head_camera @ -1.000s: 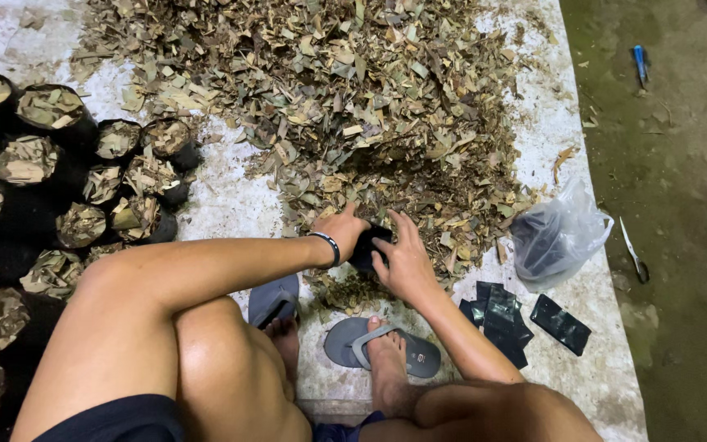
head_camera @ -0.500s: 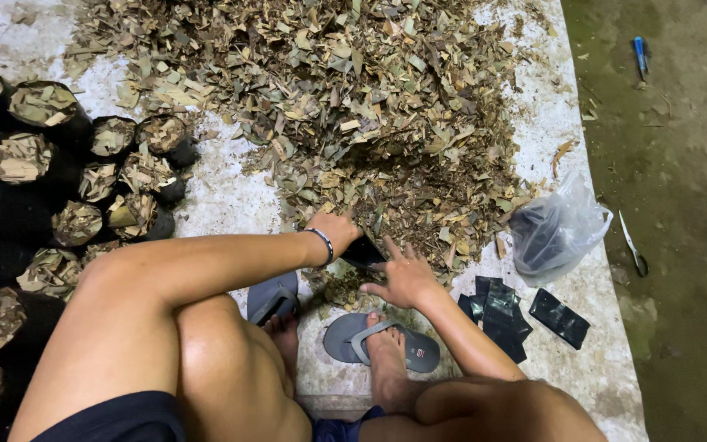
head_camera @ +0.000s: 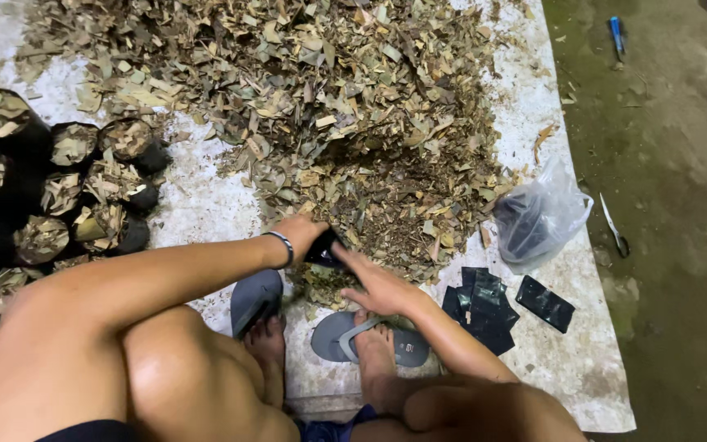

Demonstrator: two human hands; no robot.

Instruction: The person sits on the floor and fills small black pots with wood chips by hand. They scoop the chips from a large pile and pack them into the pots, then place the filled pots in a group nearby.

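- We see a small black plastic bag (head_camera: 325, 248) pinched in our left hand (head_camera: 303, 234), at the near edge of the leaf pile; our right hand (head_camera: 380, 286) rests just beside it.
- Flat, empty black bags (head_camera: 478, 308) lie stacked to our right on the white sheet (head_camera: 583, 368), with one more black bag (head_camera: 545, 304) lying apart beside them.
- A clear plastic bag (head_camera: 540, 216), crumpled, sits just above them, dark contents inside.
- At far left, filled black bags (head_camera: 83, 188) stand upright in rows, packed with dry leaves.
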